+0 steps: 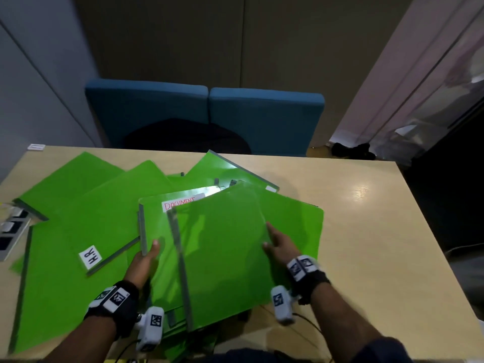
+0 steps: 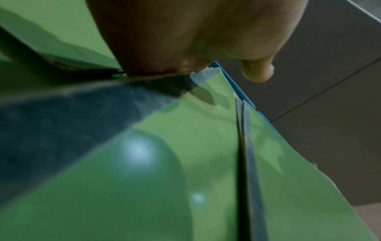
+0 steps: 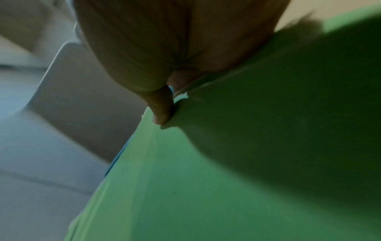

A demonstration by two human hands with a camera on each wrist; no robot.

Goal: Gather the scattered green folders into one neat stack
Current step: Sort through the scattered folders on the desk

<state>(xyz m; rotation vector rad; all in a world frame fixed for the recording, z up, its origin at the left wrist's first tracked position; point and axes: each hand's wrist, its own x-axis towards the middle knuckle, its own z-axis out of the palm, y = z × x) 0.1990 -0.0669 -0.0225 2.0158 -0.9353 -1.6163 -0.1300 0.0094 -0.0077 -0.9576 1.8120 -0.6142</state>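
Note:
Several green folders lie fanned across the table [image 1: 366,244] in the head view. The topmost folder [image 1: 225,247], with a grey spine, lies tilted over one labelled DOCUMENT [image 1: 154,221]. My left hand [image 1: 148,254] grips the DOCUMENT folder's left spine edge, thumb on top and fingers hidden underneath. My right hand [image 1: 272,239] pinches the topmost folder's right edge. The left wrist view shows my left hand [image 2: 206,65] against a green folder [image 2: 206,146]. In the right wrist view my right hand's thumb [image 3: 163,112] presses on the folder's edge [image 3: 185,179].
More green folders spread to the left, one labelled H.R [image 1: 90,256]. A socket panel [image 1: 10,231] sits at the table's left edge. Two blue chairs [image 1: 262,119] stand behind the table, a dark bag [image 1: 183,137] on one. Bare wood shows on the table's right side.

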